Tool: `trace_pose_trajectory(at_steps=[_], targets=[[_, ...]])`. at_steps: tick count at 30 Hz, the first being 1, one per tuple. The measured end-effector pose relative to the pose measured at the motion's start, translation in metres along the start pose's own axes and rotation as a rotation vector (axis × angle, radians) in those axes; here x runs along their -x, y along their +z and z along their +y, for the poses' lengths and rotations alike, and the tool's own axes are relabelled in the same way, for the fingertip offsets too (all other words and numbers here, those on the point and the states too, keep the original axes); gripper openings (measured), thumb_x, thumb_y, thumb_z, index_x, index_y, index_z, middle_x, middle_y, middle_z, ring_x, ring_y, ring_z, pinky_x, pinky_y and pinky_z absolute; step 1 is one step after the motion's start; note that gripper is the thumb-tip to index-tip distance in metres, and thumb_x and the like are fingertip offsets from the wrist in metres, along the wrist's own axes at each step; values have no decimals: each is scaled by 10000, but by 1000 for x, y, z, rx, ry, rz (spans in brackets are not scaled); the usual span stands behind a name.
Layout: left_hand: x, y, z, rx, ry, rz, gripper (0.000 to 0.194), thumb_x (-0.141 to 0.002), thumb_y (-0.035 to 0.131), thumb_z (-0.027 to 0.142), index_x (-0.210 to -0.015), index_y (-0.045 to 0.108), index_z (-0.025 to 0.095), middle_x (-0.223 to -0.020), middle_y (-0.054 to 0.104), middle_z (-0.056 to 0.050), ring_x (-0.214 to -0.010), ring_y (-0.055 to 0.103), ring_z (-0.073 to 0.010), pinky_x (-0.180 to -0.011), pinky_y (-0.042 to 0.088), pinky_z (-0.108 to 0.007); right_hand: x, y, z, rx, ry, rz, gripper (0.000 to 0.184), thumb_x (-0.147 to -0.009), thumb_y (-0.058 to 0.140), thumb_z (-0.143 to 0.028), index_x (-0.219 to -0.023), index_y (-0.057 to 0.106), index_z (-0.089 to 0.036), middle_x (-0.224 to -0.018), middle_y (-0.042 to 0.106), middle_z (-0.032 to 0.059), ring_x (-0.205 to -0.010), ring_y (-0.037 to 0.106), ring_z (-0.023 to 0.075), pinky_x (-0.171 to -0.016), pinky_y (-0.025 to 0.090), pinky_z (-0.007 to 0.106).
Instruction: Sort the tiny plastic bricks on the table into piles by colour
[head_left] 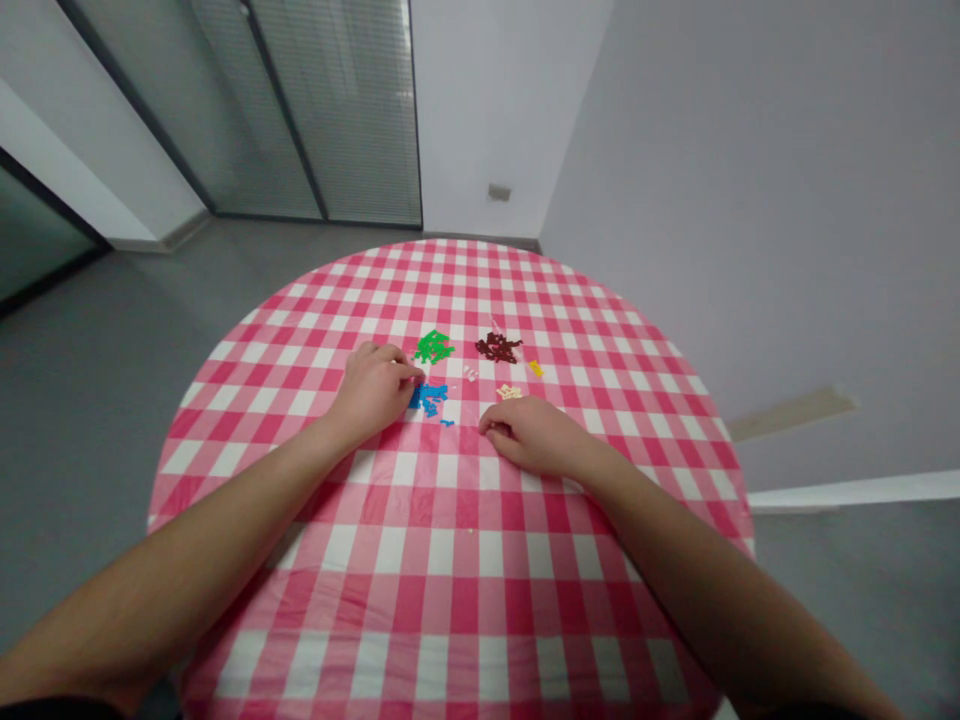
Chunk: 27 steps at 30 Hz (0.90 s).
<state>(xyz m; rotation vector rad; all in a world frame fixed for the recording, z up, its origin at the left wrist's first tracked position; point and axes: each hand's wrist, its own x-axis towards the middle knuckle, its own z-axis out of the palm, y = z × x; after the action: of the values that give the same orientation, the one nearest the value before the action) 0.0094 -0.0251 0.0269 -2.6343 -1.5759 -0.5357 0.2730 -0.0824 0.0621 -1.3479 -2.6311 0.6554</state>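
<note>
- Subject: small plastic building pieces (429, 399), sorted by colour into loose piles near the middle of the round surface (442, 550), which is covered by a pink-and-white gingham cloth (315, 545).
- Pile locations: the green pieces (434, 347) and dark red pieces (498, 347) lie at the far side. The blue pieces lie nearer the person, just below the green. A few pale pink pieces (470, 373), cream pieces (509, 392) and yellow pieces (535, 368) sit in small groups between and beside them.
- Left hand (373, 390): curled, palm down, with the fingers (409, 372) reaching to the upper edge of the blue pile. Contact appears close. Whether anything is pinched cannot be told.
- Right hand (532, 437): resting on the cloth with the fingers loosely curled inward, just below the cream pieces and apart from them. Any held piece would be hidden by the fingers, so this cannot be told.
- Handling assessment: the pieces are judged light, stiff and easily scattered. Single pieces would best be taken by their edges between fingertip and thumb, as the piles are loose.
- Surroundings: a grey floor (97, 400) lies around the surface, with a glass partition with blinds (337, 110) and a pale wall (750, 200) beyond.
</note>
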Motion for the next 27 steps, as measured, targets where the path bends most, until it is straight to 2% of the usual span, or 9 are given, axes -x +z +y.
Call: trace_pose_trajectory(at_steps=[12,16,18,21,23,25,27], targets=[[-3,-2,8,-42,7,4,319,-949,499,300,-960,812,243,-993,682,-116,-892,551,-280,-831,393,-454,0,1,-1,-3,5,6,237,-912,533,-154,-970,760,-187,-977,781,68,-858,677,200,-726,437,286],[-2,-2,8,-40,11,32,325,-958,488,302,-1025,803,253,-1008,677,-110,-894,547,-269,-826,398,-438,3,-9,4,-21,-37,-16,241,-910,543,-161,-977,772,-191,-1003,783,67,-876,686,201,-756,465,298],[-1,-3,7,-27,12,56,340,-964,478,311,-1073,794,251,-1022,679,-104,-898,547,-263,-828,399,-431,6,-20,14,-40,-4,29,239,-908,553,-174,-982,780,-195,-995,784,66,-869,693,198,-770,483,303],[2,-6,7,12,6,92,359,-960,468,308,-1100,792,236,-1008,681,-101,-888,548,-256,-835,401,-430,9,-35,38,-17,173,217,245,-918,566,-222,-1026,783,-190,-988,775,84,-849,693,212,-750,509,319],[2,-8,7,33,14,104,369,-956,463,299,-1086,798,218,-988,682,-106,-876,551,-256,-833,403,-433,8,-38,56,54,245,321,272,-936,576,-274,-1102,768,-176,-1055,753,116,-905,684,240,-792,526,358],[2,-9,7,46,22,109,374,-953,460,300,-1064,805,206,-970,684,-109,-867,554,-258,-826,404,-436,6,-36,70,99,226,342,322,-971,539,-289,-1198,734,-170,-1175,714,145,-1027,660,267,-884,524,402],[2,-9,7,51,23,104,376,-957,459,314,-1046,808,207,-955,687,-109,-862,558,-259,-819,406,-435,2,-31,80,142,157,301,346,-998,499,-290,-1237,715,-164,-1250,680,168,-1119,621,294,-968,494,449]])
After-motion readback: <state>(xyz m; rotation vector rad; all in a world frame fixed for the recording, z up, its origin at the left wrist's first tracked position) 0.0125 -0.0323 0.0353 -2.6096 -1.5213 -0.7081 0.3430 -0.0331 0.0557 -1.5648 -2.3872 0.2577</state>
